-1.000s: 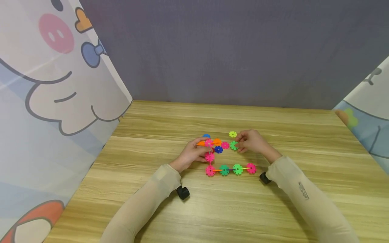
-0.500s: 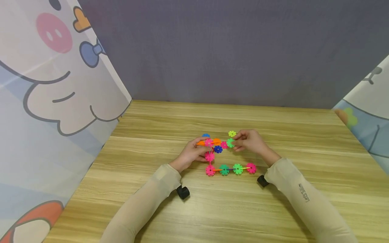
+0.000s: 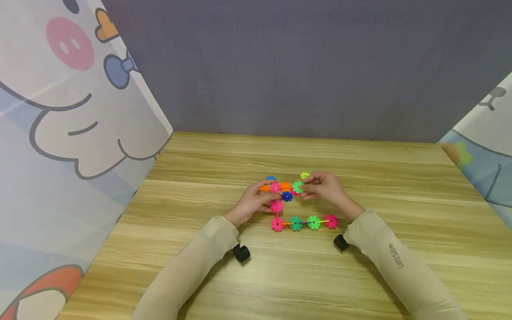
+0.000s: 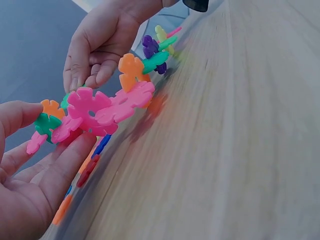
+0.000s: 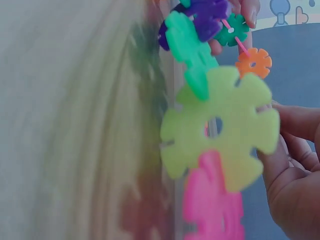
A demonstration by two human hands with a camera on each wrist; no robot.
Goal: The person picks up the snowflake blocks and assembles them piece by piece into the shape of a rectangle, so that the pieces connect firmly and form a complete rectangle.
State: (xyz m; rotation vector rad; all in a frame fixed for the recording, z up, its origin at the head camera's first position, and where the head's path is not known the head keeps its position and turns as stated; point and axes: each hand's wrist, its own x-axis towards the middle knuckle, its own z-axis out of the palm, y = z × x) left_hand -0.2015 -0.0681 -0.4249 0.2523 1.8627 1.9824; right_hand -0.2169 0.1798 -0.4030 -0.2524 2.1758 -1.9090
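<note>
In the head view my left hand (image 3: 250,204) grips the upper left part of a chain of interlocked snowflake discs (image 3: 296,223). The chain runs down through pink discs, then right through green ones to a pink end disc (image 3: 331,221). My right hand (image 3: 326,189) pinches a green snowflake disc (image 3: 298,187) close beside the orange disc (image 3: 285,186) at the chain's top. From the left wrist, pink discs (image 4: 90,107) sit between the left thumb and fingers, and the green disc is mostly hidden behind them. A yellow disc (image 5: 240,120) of the chain looms large in the right wrist view.
Loose discs lie behind the chain: a dark blue one (image 3: 287,196), a yellow one (image 3: 305,175) by the right fingers, and a lighter blue one (image 3: 271,178). The wooden table (image 3: 224,155) meets a grey panel (image 3: 304,71) at the back.
My right hand has moved left with the green disc, bringing it over a loose pink disc and close to the chain's top. The left hand and chain have stayed nearly still.
</note>
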